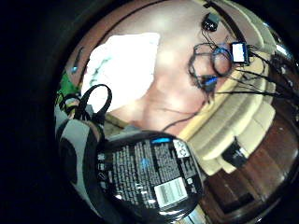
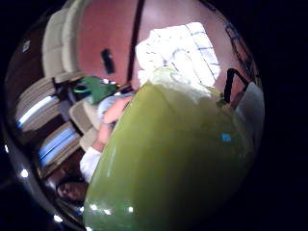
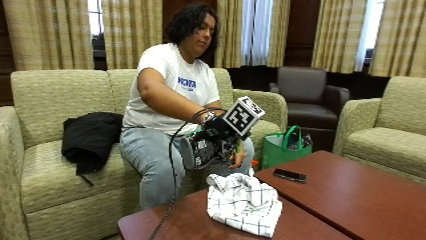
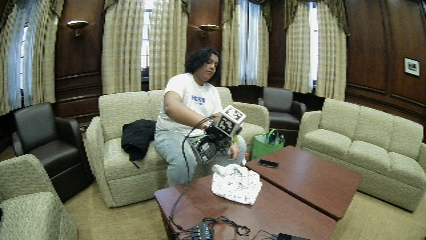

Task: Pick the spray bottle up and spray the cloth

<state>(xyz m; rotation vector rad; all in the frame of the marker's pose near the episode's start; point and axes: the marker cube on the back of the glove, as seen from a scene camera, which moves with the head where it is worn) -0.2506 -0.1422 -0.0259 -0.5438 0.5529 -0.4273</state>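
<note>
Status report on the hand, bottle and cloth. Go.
Gloved right hand grips the spray bottle, held up above the table. Cloth lies crumpled on the table below it. Nothing between bottle and cloth.

The person [image 3: 174,95] wore a white short-sleeved T-shirt [image 3: 166,80] with small blue lettering on the chest, and light blue jeans [image 3: 148,155]. The right hand [image 3: 212,142] was covered by a black glove that reached past the fingers to the wrist. Black straps, one of them a loop [image 1: 96,100], and a white plastic piece [image 1: 74,140] sat at the palm, just beside the fingers. The other hand [image 3: 236,157] was bare.
</note>
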